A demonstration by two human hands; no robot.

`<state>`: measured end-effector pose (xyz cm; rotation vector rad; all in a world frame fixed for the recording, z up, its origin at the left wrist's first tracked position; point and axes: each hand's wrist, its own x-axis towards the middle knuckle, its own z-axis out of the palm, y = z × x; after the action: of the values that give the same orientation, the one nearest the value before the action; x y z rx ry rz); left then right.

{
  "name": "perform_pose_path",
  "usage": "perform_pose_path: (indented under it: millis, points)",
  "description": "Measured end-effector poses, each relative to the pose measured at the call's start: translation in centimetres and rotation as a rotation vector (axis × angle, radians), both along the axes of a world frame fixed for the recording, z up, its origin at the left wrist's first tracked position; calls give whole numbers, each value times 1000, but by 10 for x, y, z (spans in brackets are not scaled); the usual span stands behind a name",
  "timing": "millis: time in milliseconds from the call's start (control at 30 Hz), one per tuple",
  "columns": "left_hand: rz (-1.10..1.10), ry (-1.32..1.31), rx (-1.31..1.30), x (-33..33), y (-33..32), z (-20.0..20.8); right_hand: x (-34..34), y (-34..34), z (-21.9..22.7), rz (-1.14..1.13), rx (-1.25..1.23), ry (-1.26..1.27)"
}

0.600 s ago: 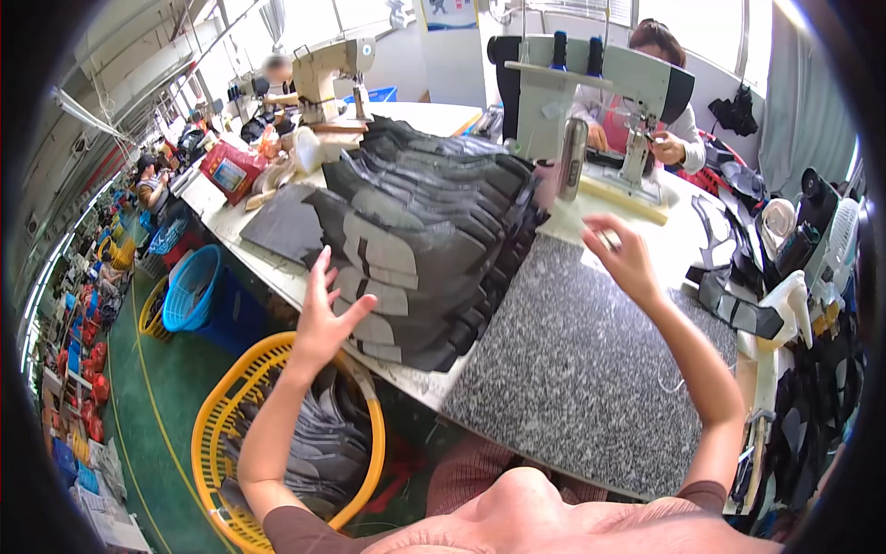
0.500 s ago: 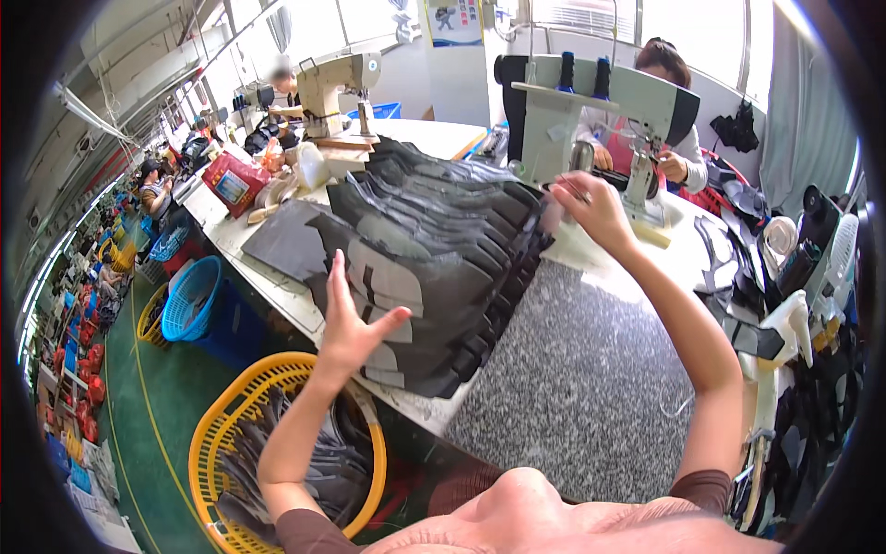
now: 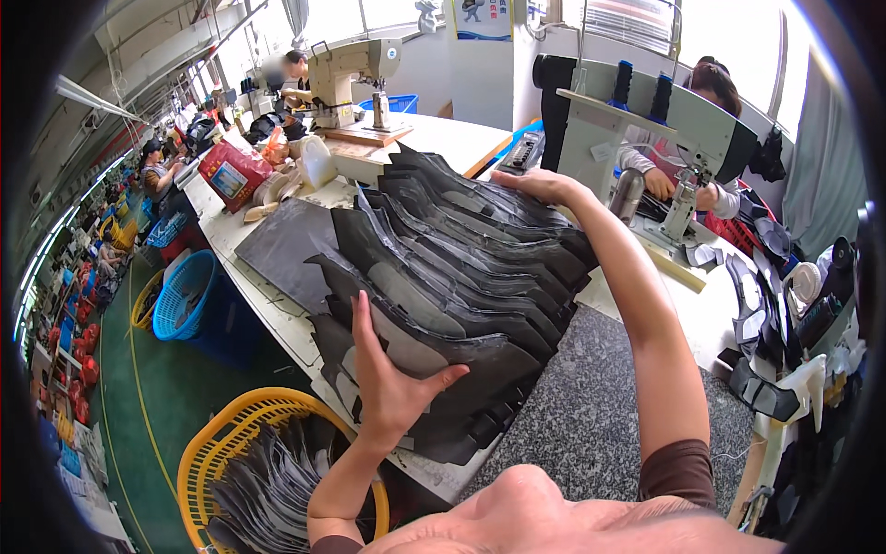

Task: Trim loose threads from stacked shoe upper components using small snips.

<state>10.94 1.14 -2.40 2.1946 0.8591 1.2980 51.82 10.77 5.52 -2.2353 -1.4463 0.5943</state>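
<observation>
A long row of overlapping black shoe-upper pieces [image 3: 452,268], some with grey patches, leans across the white table. Against the near end of the row my left hand [image 3: 397,392] is open, thumb and fingers spread over the front piece. My right hand [image 3: 544,187] reaches to the far end of the row, its fingers stretched out along the edge of the back pieces. Part of the right fingertips is hard to make out. Neither hand shows anything gripped.
A grey speckled slab [image 3: 591,406] lies right of the row, a dark flat board [image 3: 291,249] left of it. Below stands a yellow basket [image 3: 198,462] of dark pieces. Beyond is a sewing machine [image 3: 646,129] where a person works. A blue basket [image 3: 189,295] stands at left.
My right hand has come from the row's right side to its far end, fingers no longer pinched. My left hand has shifted slightly right and nearer, and the view has moved.
</observation>
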Motion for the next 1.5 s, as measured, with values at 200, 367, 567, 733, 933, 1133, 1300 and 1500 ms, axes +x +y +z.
perform_pose_path:
  millis: [200, 367, 567, 733, 933, 1133, 1300, 1500]
  points:
    - [-28, -43, -27, 7, 0, -4, 1, -13, 24, 96, 152, -97]
    - [-25, -60, -13, 9, 0, -5, -12, -18, 26, 89, 213, 87]
    - [-31, -80, 13, 14, -5, -5, -13, -17, 38, 263, 333, 124]
    - [-3, -101, 25, 7, -7, -10, -40, -28, 45, 332, 367, 60]
    - [-14, -180, 65, 7, -7, -22, -76, -68, 78, 444, 416, -6]
    - [4, -345, 205, 4, -2, -63, -168, -153, 124, 380, 631, -391]
    - [39, -456, 429, 15, 1, -85, -223, -224, 121, 478, 724, -527]
    - [-299, -616, 250, 28, 16, -173, -275, -297, 78, 640, 1030, -912]
